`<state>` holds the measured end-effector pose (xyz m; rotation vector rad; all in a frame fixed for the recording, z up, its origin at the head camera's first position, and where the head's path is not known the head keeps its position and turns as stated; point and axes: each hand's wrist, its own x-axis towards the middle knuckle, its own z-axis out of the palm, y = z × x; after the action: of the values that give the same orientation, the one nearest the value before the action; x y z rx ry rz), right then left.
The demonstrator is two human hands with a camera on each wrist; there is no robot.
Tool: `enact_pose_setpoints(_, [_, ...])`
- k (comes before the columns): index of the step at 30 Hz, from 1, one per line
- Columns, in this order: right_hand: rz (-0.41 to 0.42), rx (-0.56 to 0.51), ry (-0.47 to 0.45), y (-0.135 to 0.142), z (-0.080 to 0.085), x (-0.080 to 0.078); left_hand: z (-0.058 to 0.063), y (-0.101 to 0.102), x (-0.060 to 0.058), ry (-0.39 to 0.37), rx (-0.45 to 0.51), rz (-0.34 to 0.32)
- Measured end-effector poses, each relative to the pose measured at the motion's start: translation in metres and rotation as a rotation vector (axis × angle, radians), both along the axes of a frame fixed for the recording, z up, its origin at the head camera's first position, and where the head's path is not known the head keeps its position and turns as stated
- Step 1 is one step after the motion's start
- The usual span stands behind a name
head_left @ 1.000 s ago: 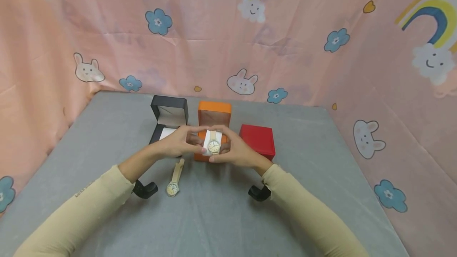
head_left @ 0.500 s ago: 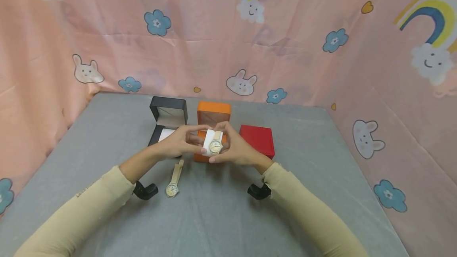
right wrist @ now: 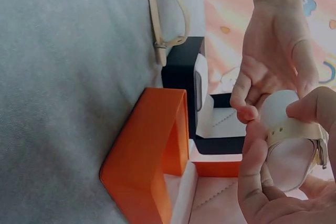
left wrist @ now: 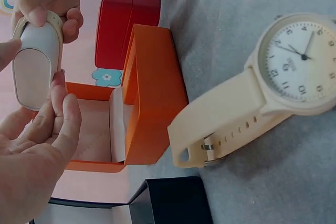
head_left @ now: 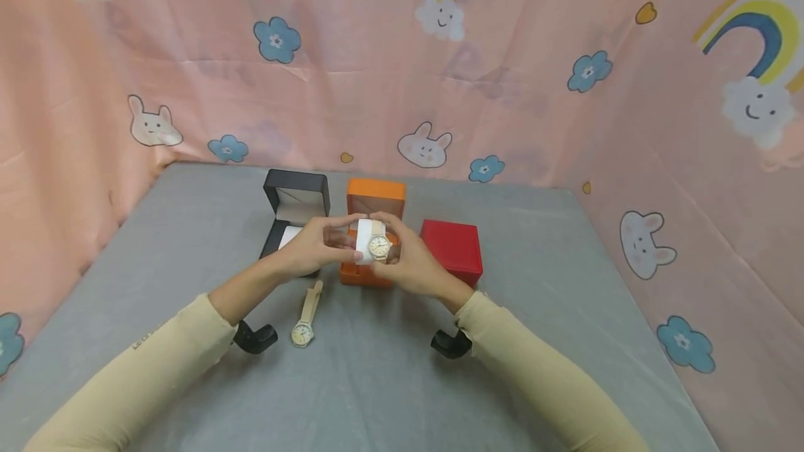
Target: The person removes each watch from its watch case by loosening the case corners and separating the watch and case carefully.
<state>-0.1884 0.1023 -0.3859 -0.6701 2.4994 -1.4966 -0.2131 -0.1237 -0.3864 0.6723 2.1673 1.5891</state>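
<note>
Both hands are raised over the orange watch box (head_left: pixel 366 275), whose lid stands up. Between them is a white watch cushion (left wrist: pixel 39 45) with a cream wristwatch (head_left: pixel 380 247) strapped round it, dial facing the head camera. My left hand (head_left: pixel 317 248) pinches the cushion's left end between thumb and fingers. On the other side, my right hand (head_left: pixel 417 260) grips the watch and the cushion's right end, its thumb pressed near the strap (right wrist: pixel 296 131) in the right wrist view. A second cream wristwatch (head_left: pixel 303 333) lies on the grey cloth, buckled into a loop.
A black watch box (head_left: pixel 297 194) stands with its lid raised to the left, a white cushion (head_left: pixel 289 234) inside. At the right is a closed red box (head_left: pixel 451 246). Grey cloth (head_left: pixel 377 382) covers the table, and a pink printed curtain (head_left: pixel 339 103) hangs behind.
Both hands have lifted slightly with the cushion and watch. The watch sits further toward the cushion's right end, so more white shows at the left. The boxes and the second watch stay put.
</note>
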Motion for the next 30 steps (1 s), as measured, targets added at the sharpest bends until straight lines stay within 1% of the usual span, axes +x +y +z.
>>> enact_pose_setpoints(5, [0.037, -0.017, -0.029, 0.004, 0.002, -0.002, 0.001, 0.000, -0.001, 0.009, -0.016, -0.014])
enact_pose_setpoints(8, [0.083, -0.064, -0.058, 0.007, 0.002, -0.004, 0.002, -0.003, -0.003, -0.001, -0.002, -0.062])
enact_pose_setpoints(12, [0.173, -0.143, -0.104, 0.012, 0.000, -0.009, 0.004, -0.008, -0.005, -0.037, 0.011, -0.142])
enact_pose_setpoints(15, [0.228, -0.176, -0.136, 0.013, 0.000, -0.010, 0.005, -0.011, -0.004, -0.060, 0.020, -0.167])
enact_pose_setpoints(17, [0.245, -0.187, -0.159, 0.013, 0.000, -0.010, 0.005, -0.013, -0.003, -0.075, 0.032, -0.176])
enact_pose_setpoints(20, [0.243, -0.191, -0.172, 0.012, 0.000, -0.010, 0.005, -0.013, -0.002, -0.094, 0.053, -0.178])
enact_pose_setpoints(22, [0.230, -0.190, -0.163, 0.012, 0.001, -0.009, 0.005, -0.013, -0.001, -0.098, 0.063, -0.177])
enact_pose_setpoints(26, [0.191, -0.191, -0.127, 0.010, 0.001, -0.008, 0.004, -0.012, -0.002, -0.077, 0.073, -0.168])
enact_pose_setpoints(30, [0.144, -0.197, -0.121, 0.009, 0.000, -0.009, 0.003, -0.010, -0.004, -0.051, 0.059, -0.158])
